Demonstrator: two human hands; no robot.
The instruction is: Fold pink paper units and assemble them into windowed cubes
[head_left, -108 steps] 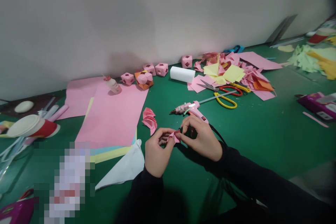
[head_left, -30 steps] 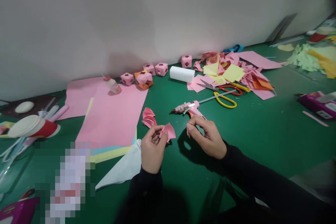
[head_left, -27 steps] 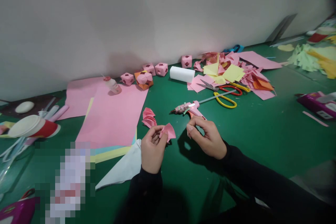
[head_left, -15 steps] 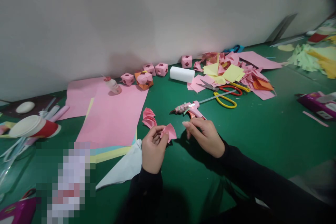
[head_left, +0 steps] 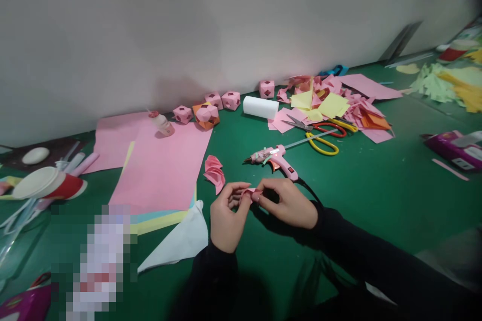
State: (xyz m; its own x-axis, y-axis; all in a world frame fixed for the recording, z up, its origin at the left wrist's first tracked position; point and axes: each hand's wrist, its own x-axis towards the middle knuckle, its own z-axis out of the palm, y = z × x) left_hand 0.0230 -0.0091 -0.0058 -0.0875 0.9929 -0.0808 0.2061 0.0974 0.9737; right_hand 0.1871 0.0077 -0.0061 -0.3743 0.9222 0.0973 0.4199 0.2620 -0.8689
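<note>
Between my two hands is a small folded piece of pink paper (head_left: 249, 192), partly hidden by the fingers. My left hand (head_left: 229, 218) pinches its left side with thumb and fingers. My right hand (head_left: 288, 203) is closed on the right edge of the same piece. Just beyond them lies a pink glue gun (head_left: 276, 155), its nozzle pointing left and a clear glue stick in its back end. To the left of the glue gun rests a small stack of folded pink paper pieces (head_left: 214, 173).
Pink paper sheets (head_left: 161, 165) and a white cloth (head_left: 181, 241) lie to the left. Along the wall stand several pink paper balls (head_left: 231, 101) and a white roll (head_left: 261, 107). Scissors (head_left: 322, 143) lie by a heap of paper pieces (head_left: 333, 103). A paper cup (head_left: 68, 184) lies far left.
My right hand has moved left from beside the glue gun's handle and taken hold of the paper piece. My left hand has shifted slightly right, and the piece is now tilted.
</note>
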